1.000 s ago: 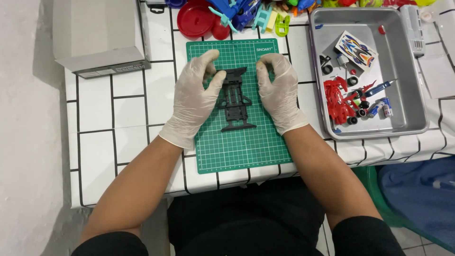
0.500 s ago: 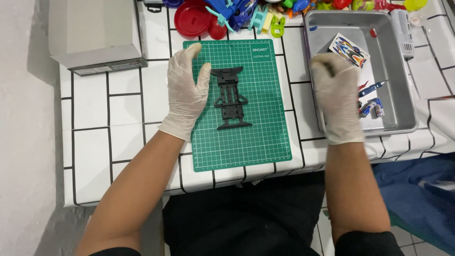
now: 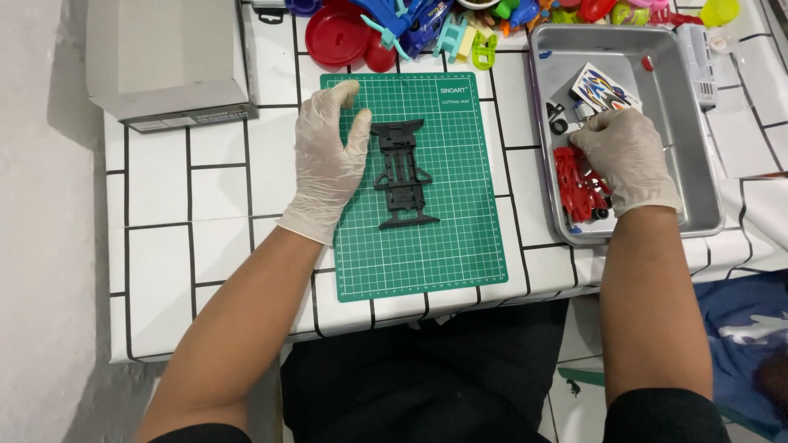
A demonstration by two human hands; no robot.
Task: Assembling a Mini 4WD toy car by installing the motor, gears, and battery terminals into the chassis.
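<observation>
Gloved hands at a green cutting mat and a metal parts tray.

The left hand (image 3: 328,160) lies flat and open along the mat's (image 3: 460,246) left edge, thumb touching the black toy-car chassis (image 3: 400,174), which lies lengthwise near the mat's middle. The right hand (image 3: 628,156) is curled over small parts in the metal tray (image 3: 698,148), beside the red plastic parts (image 3: 574,184) at its near left corner; whether it grips anything cannot be told. A grey box (image 3: 164,57) sits at the table's far left corner.

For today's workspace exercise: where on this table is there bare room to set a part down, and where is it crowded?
Free: the mat's lower half below the chassis, and the tiles between the box and the left hand. Crowded: the tray's left side, where the right hand is among small parts, and the toys along the far edge.
</observation>
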